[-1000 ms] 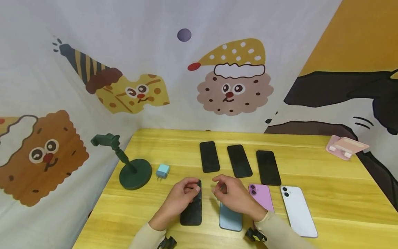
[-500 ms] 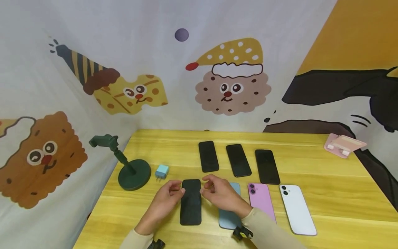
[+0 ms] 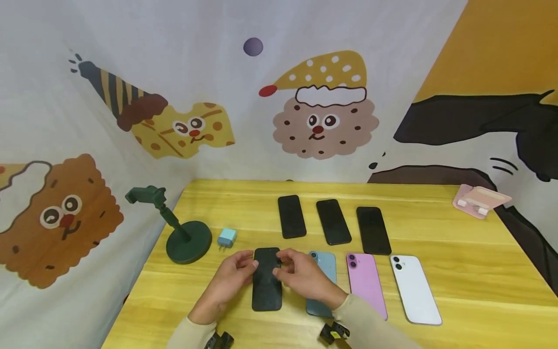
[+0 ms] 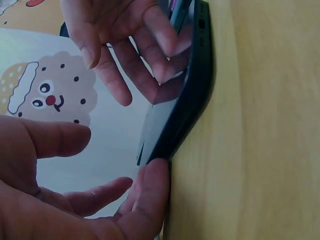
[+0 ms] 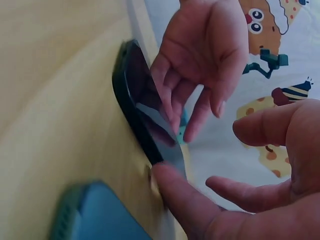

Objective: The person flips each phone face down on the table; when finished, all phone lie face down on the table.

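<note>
head view: right hand (image 3: pixel 301 277) now touches dark phone (image 3: pixel 266 286).

On the desk (image 3: pixel 457 271), three phones lay in a back row (image 3: pixel 332 221) with four in a front row nearer the person. The leftmost front phone (image 3: pixel 266 286) lay between the left hand (image 3: pixel 231 281) and right hand (image 3: pixel 301 278). A stand (image 3: pixel 183 237) stood far left, a charger (image 3: pixel 227 238) just right of it, and a holder (image 3: pixel 479 201) at the far right rear.
</note>
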Tool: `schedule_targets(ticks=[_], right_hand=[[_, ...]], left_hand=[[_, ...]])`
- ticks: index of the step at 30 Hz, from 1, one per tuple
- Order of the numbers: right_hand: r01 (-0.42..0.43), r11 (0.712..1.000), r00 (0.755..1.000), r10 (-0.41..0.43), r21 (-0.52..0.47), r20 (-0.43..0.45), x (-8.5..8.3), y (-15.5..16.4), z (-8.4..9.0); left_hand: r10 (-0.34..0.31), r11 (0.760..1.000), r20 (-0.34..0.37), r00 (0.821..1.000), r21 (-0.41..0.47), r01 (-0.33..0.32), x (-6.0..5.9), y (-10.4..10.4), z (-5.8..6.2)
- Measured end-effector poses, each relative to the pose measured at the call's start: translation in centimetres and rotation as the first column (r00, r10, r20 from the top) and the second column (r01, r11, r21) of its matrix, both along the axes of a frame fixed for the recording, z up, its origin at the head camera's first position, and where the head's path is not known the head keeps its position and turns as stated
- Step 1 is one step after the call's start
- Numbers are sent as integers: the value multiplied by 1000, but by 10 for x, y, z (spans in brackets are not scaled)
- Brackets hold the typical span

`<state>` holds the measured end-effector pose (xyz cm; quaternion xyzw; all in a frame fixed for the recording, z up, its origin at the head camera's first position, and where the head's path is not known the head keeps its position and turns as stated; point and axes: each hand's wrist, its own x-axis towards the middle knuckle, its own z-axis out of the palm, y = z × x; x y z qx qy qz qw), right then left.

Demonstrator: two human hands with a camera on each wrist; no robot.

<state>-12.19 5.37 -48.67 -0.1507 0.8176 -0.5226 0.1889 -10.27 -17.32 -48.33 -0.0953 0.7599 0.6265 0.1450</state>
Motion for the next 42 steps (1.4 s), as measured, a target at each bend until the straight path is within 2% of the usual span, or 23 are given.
schedule_targets(ticks=[8,18,21,24,32,35,42], right_hand=[[39,999,999,-38,-6,1,7,-7,-4],[67,998,998,-67,1,13,4,-6,-3],[71,997,997,-69,-41,36,1,-4,-4],[72,992,995,-63,-109,79,0,-3,-6],[84,948,972,-9,-307,236,0,0,-6],[86,940,968,-1,-329,252,0,3,-5],[83,926,959,25,-369,281,0,8,0]], left_hand=[[0,998,-10,1000,70,0,2,-3,-1],[8,988,-62,998,153,2,0,0,-2],[1,983,-68,998,183,11,-1,3,-1],[-15,975,-46,999,222,25,0,7,0],[-145,927,-14,989,348,141,0,16,-4],[-169,915,-7,986,372,159,-1,20,-6],[-185,913,-3,983,371,173,-1,25,-7]])
